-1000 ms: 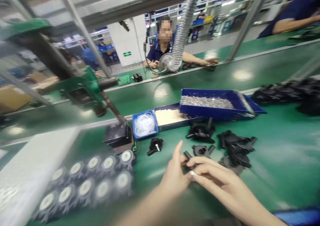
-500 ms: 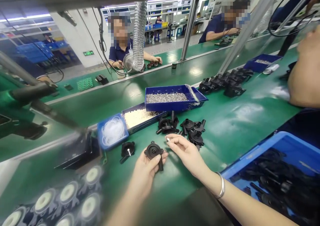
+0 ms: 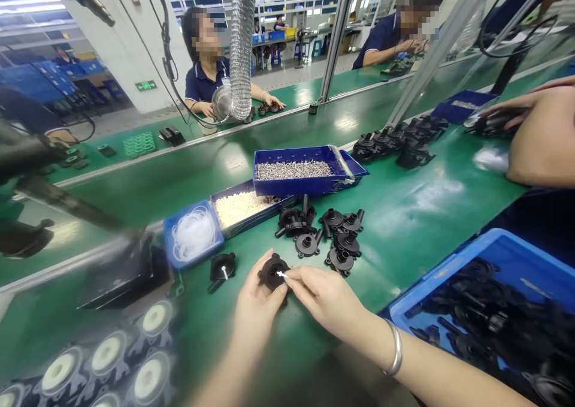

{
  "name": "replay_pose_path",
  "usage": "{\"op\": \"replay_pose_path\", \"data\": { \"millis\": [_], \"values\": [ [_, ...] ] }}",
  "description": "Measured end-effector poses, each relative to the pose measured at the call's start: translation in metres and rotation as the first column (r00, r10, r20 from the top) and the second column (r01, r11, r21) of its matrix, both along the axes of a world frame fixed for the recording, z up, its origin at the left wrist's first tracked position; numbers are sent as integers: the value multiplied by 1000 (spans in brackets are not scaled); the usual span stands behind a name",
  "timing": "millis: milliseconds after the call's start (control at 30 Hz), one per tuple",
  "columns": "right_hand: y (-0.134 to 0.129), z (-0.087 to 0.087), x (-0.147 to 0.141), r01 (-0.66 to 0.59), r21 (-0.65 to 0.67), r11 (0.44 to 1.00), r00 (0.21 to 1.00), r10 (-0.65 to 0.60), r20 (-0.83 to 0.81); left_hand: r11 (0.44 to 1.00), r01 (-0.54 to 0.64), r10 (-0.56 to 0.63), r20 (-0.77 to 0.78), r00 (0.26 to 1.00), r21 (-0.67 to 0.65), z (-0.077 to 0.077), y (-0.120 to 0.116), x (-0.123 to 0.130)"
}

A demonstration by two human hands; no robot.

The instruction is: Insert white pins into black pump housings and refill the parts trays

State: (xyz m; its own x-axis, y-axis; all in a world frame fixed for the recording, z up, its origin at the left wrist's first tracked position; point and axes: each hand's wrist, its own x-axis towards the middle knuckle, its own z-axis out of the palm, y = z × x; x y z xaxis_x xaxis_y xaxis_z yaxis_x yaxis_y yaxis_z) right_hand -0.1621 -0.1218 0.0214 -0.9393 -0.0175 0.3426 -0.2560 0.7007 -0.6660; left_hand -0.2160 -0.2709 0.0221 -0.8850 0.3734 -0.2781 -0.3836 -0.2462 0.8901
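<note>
My left hand (image 3: pixel 257 296) is closed around a round black plastic housing (image 3: pixel 272 269), its hollow face turned up. A thin white pin (image 3: pixel 282 274) is pinched between the thumb and fingers of my right hand (image 3: pixel 321 296). The pin's tip reaches over the middle of the housing; whether it touches cannot be made out. Left of my hands lies another black housing (image 3: pixel 223 267) with a white pin standing in it. Several loose black housings (image 3: pixel 344 242) are grouped just beyond my right hand.
Blue bins hold metal pins (image 3: pixel 294 169), small cream parts (image 3: pixel 245 206) and clear rings (image 3: pixel 194 233). A blue crate (image 3: pixel 498 236) of black parts stands at right. Parts with white discs (image 3: pixel 108 353) lie front left. A co-worker's arm (image 3: pixel 543 137) is at right; another person (image 3: pixel 209 65) sits opposite.
My right hand has moved left and brought the white pin over the housing in my left hand. A black housing near the pile, previously covered by my right hand, now shows.
</note>
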Motion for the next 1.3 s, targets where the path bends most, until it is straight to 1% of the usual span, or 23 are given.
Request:
{"op": "replay_pose_path", "data": {
  "millis": [133, 300, 400, 467, 567, 633, 700, 800, 867, 900, 933, 1000, 1033, 1067, 1100, 1133, 1200, 1233, 1300],
  "values": [
    [-1, -3, 3, 16, 108, 994, 1000, -14, -25, 999, 9, -13, -82, 997, -52, -2, 0, 0],
    [-2, -1, 2, 18, 169, 985, 1000, -14, -23, 991, -6, -17, -172, 985, -136, -5, -2, 1],
    [-3, 1, 3, 21, 259, 966, 998, -4, -69, 977, -15, -40, -252, 967, -214, -6, -3, 2],
    [-3, 1, 4, 9, 318, 948, 996, 20, -90, 955, -34, -70, -336, 939, -294, -6, -5, 3],
    [-4, 0, 6, -19, 353, 935, 996, 50, -80, 899, -84, -143, -470, 871, -430, -5, -6, 3],
    [-4, -4, 7, -27, 363, 931, 996, 58, -74, 867, -98, -196, -516, 834, -488, -5, -8, 3],
    [-4, -10, 7, -30, 368, 929, 995, 61, -74, 851, -96, -234, -537, 811, -516, -8, -10, 2],
    [-3, -18, 3, -34, 332, 943, 997, 56, -58, 830, -99, -295, -584, 756, -549, -15, -13, 0],
    [-2, -20, -1, -30, 264, 964, 999, 39, -28, 819, -87, -334, -595, 731, -567, -19, -13, 0],
    [-2, -19, -3, -28, 210, 977, 1000, 29, -3, 825, -63, -333, -574, 748, -561, -21, -11, 1],
    [-1, -19, -6, -24, 145, 989, 999, 20, 30, 842, -22, -318, -529, 787, -540, -22, -10, 1],
    [0, -17, -11, -8, -2, 1000, 993, 8, 116, 888, 69, -270, -395, 878, -455, -23, -6, 1],
    [0, -17, -13, 8, -67, 998, 988, 3, 157, 909, 84, -238, -341, 909, -409, -23, -5, 0],
    [1, -18, -15, 27, -113, 993, 982, -6, 189, 923, 64, -197, -322, 926, -379, -24, -5, -2],
    [1, -19, -16, 42, -137, 990, 978, -12, 209, 929, 13, -150, -344, 927, -370, -25, -5, -5],
    [2, -21, -17, 44, -140, 989, 977, -13, 213, 924, -62, -101, -397, 912, -377, -26, -7, -9],
    [2, -26, -18, 6, -104, 995, 983, 13, 184, 887, -214, -30, -514, 857, -408, -30, -11, -16],
    [2, -28, -18, -24, -78, 997, 986, 37, 165, 864, -262, -21, -551, 834, -430, -31, -14, -19],
    [0, -31, -19, -82, -23, 996, 988, 84, 133, 825, -300, -40, -578, 815, -479, -32, -17, -22]
  ]
}}
